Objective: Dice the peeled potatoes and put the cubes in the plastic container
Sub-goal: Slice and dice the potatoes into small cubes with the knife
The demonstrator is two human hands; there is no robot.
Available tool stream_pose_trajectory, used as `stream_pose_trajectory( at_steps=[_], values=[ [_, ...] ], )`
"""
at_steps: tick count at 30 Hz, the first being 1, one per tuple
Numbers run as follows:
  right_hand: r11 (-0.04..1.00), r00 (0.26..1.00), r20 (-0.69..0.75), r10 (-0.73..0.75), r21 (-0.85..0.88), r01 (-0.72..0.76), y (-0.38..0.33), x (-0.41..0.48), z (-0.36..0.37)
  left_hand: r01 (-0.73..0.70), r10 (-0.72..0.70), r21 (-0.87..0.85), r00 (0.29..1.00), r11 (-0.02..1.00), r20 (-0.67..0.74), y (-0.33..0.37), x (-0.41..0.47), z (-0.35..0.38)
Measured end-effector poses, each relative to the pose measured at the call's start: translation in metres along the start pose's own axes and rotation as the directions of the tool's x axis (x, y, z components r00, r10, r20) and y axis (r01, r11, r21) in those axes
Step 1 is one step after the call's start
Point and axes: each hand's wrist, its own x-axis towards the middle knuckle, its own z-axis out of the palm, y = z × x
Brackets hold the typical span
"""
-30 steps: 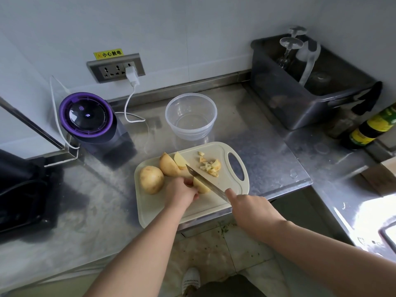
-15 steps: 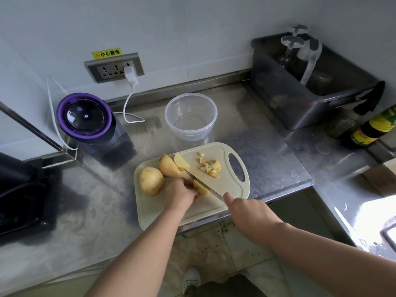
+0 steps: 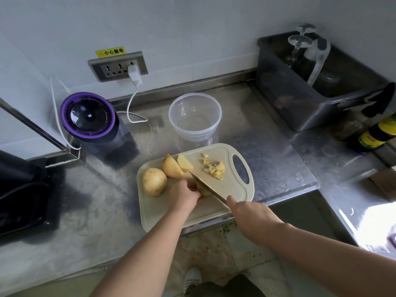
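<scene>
Centre frame, the left hand (image 3: 184,195) curls over a potato piece (image 3: 204,192), pinning it to the board (image 3: 229,185). The right hand (image 3: 250,213) grips the knife (image 3: 211,190), blade across the piece. Dicing looks under way: a few cubes (image 3: 214,169) lie toward the upper right, and a whole potato (image 3: 154,182) waits at left. The container (image 3: 194,133) above the board holds none. The next move should press straight down, clear of the fingertips.

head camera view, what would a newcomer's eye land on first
The pale plastic cutting board at the front edge of the steel counter, where the left hand grips a potato piece and the right hand holds a steel knife against it. Behind it stands an empty round clear plastic container.
</scene>
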Motion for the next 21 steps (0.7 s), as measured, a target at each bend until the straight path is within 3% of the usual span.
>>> stream_pose_trajectory(
  at_steps=[9,15,21],
  values=[
    [0.996,0.986,-0.161,0.051,0.075,-0.039,0.003,-0.003,0.011,0.021,-0.021,-0.004,0.999,1.0,0.029,-0.001,0.001,-0.001],
    [1.0,0.989,-0.146,0.02,0.018,-0.018,-0.005,-0.007,0.007,0.078,-0.074,-0.098,0.996,0.992,0.04,-0.005,0.0,-0.001],
    [1.0,0.988,-0.152,0.022,0.006,-0.021,-0.006,-0.008,0.007,0.065,-0.063,-0.075,0.997,0.995,0.038,-0.008,0.001,0.0]
  ],
)
